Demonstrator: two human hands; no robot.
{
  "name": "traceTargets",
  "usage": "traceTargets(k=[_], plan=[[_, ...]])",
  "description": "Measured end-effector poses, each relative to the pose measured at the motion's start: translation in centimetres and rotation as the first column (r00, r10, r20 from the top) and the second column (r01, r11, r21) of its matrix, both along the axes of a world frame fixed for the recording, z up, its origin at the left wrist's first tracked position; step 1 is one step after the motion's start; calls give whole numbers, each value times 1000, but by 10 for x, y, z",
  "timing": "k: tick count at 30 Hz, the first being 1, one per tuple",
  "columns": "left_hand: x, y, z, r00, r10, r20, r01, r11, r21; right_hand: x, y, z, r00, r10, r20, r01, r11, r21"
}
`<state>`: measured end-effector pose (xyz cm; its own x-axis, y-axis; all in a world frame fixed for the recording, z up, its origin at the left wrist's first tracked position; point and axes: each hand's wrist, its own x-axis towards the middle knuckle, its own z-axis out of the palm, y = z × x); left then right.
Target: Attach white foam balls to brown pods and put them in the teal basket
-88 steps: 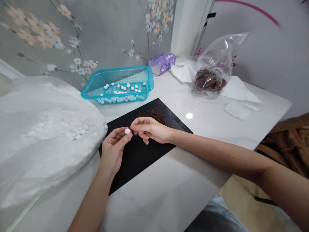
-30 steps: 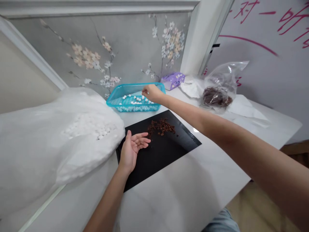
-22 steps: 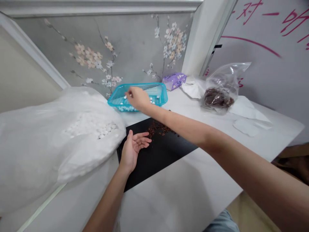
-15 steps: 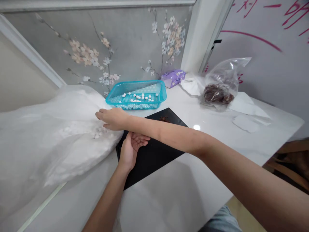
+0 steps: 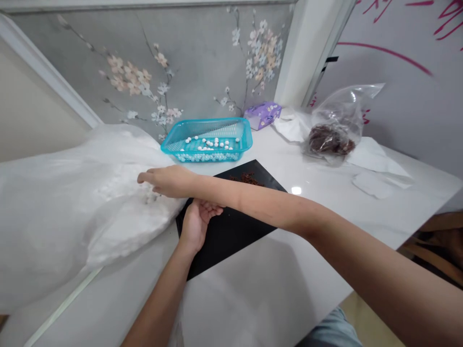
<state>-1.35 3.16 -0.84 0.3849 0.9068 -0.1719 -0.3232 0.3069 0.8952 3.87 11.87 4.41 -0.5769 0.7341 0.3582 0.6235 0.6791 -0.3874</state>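
My right hand (image 5: 166,181) reaches across to the left, over the dent in a big white plastic bag (image 5: 119,236). Its fingers are apart and bent down toward small whitish pieces (image 5: 151,196) on the bag; whether a fingertip touches one is unclear. Below it, my left hand (image 5: 197,224) is palm up and slightly cupped above a black board (image 5: 227,236), partly covered by my right forearm. Nothing shows in its visible palm. Brown shreds (image 5: 249,178) lie on the board's far part.
A blue plastic basket (image 5: 208,123) with several small white balls stands behind the board. A purple tissue pack (image 5: 263,114), white paper (image 5: 291,126) and a clear bag of brown shreds (image 5: 331,140) are at the back right. The white table (image 5: 253,289) ends at right.
My right hand has shifted slightly left and down over the white bag, and the bag's folds have changed. My left hand stays nearly still. The view has shifted a little.
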Motion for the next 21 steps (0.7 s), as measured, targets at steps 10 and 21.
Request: traceTargets(k=[10,21], plan=[[-3,6,5,985,58,160,-32,987,-157,91,-61,2,938,-45,-344,22,997,-71],[2,2,1,998,56,-21,-56,998,9,121,-106,-18,925,-198,-324,165,978,-127]])
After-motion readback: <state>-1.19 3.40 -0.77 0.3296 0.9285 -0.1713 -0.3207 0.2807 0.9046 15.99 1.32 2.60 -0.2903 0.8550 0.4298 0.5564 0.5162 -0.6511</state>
